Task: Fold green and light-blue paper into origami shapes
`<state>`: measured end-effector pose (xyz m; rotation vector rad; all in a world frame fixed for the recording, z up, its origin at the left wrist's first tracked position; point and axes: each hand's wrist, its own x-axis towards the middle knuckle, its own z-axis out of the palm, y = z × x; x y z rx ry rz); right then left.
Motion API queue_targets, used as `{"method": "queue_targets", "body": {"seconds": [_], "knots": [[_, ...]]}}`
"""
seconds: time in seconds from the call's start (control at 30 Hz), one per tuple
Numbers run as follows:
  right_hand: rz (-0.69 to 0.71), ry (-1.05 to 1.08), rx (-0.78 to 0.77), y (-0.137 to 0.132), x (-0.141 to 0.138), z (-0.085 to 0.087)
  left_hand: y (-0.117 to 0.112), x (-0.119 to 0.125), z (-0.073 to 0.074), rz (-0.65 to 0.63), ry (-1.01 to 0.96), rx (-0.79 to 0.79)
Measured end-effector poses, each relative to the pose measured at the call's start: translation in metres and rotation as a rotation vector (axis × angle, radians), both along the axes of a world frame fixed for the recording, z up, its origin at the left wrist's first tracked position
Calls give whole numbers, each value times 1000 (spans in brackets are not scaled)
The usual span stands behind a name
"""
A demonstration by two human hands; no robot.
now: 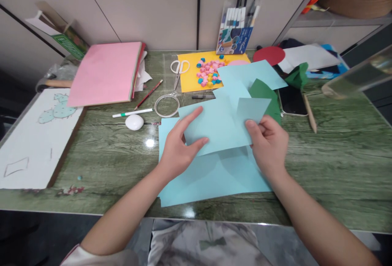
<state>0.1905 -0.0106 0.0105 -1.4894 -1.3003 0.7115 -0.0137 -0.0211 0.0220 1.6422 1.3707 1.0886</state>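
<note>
Head view: left hand (pixel 177 147) lies flat, fingers spread, on light-blue paper (pixel 220 125); right hand (pixel 269 143) pinches its edge.

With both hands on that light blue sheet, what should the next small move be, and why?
Probably press the raised flap flat and run a finger along its fold. The right hand pinches the light blue sheet at its right edge, where a flap stands turned up, while the left hand pins the sheet down over larger blue paper. The crease looks unset.
</note>
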Motion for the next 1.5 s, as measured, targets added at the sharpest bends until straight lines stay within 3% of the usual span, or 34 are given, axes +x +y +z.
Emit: {"method": "queue_targets", "body": {"seconds": [0.23, 0.57, 0.73, 0.9, 1.0, 1.1, 1.17, 1.33, 1.4, 1.5], "knots": [[-21, 11, -15, -1, -1, 1, 0, 0, -2, 7, 2, 26], [-125, 144, 32, 13, 19, 1, 8, -12, 2, 25, -49, 155], [-131, 264, 76, 28, 33, 2, 7, -11, 3, -19, -35, 84], [-212, 353, 100, 51, 77, 2, 6, -8, 5, -121, 43, -124], [-278, 245, 71, 61, 112, -6, 6, -5, 2, -161, 52, -209], [-416, -56, 31, 66, 142, -18, 7, -5, 0, -178, 46, -235], [-465, -142, 32, 68, 157, -24, 8, -5, 1, -182, 52, -236], [-635, -376, 128, 70, 156, -25, 6, -6, 2, -187, 77, -234], [-548, -537, 163, 68, 137, -25, 5, -5, 0, -189, 83, -236], [-235, -827, 145, 64, 100, -32, 3, -1, -5, -177, 80, -215]]}}
